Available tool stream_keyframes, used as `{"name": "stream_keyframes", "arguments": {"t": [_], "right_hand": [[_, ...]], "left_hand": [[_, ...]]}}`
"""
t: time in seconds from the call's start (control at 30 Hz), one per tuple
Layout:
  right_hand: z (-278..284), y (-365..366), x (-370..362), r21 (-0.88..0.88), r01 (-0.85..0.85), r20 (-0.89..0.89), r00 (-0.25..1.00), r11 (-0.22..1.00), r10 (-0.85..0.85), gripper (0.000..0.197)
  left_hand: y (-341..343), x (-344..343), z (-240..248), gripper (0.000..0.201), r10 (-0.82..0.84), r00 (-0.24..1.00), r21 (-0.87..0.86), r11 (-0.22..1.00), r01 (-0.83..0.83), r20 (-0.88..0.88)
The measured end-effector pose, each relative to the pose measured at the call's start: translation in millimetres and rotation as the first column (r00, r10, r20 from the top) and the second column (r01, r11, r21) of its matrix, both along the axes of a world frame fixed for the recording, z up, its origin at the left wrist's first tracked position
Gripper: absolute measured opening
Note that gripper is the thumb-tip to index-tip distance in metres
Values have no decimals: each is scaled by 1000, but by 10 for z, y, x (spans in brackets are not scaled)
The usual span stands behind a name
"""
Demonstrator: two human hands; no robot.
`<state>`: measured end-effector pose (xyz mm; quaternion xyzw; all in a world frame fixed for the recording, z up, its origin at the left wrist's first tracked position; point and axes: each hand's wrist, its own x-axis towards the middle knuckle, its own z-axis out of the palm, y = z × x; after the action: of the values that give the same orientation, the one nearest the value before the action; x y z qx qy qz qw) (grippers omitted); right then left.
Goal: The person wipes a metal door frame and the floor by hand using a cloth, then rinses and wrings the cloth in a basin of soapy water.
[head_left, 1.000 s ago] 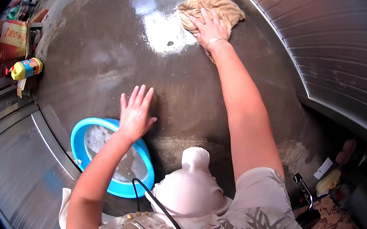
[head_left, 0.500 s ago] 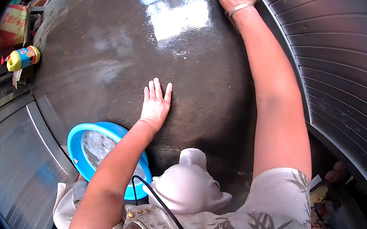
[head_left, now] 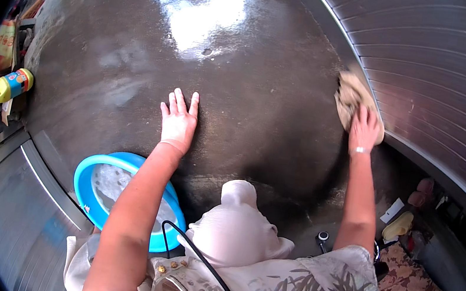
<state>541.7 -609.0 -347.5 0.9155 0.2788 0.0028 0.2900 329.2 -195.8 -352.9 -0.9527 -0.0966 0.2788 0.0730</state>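
Observation:
My left hand (head_left: 179, 123) lies flat on the wet dark floor (head_left: 250, 106), fingers spread and holding nothing. At the right, my right hand (head_left: 364, 131) bears down on a beige cloth (head_left: 348, 96), its fingers over the cloth's near part. The cloth lies bunched and slightly blurred against the foot of a ribbed metal panel (head_left: 434, 72). Beside my left forearm stands a blue basin (head_left: 82, 178) of sudsy water, partly hidden by that arm.
A yellow bottle (head_left: 13, 86) with a red nozzle is at the left edge, near a red-and-yellow bag (head_left: 1, 47). A metal panel (head_left: 29, 194) borders the lower left. Patterned brown fabric (head_left: 415, 287) and small items are at the lower right.
My right hand has drawn the cloth from the far top edge back toward me along the metal panel. My left hand stays flat on the floor; the view has shifted slightly.

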Motion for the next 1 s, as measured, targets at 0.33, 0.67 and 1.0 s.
{"name": "stream_keyframes", "arguments": {"t": [0.33, 0.67, 1.0], "right_hand": [[-443, 670, -109, 739, 254, -152, 965, 624, -213, 44], [-439, 2903, 930, 791, 314, -350, 936, 525, -32, 60], [-341, 3138, 1247, 697, 76, -282, 943, 713, 175, 61]], "left_hand": [[-25, 31, 35, 104, 3, 1000, -21, 1000, -3, 0], [-17, -3, 9, 101, -16, 1000, -29, 999, 17, 17], [-15, 4, 19, 100, -22, 999, 21, 1000, 23, -30]]}}
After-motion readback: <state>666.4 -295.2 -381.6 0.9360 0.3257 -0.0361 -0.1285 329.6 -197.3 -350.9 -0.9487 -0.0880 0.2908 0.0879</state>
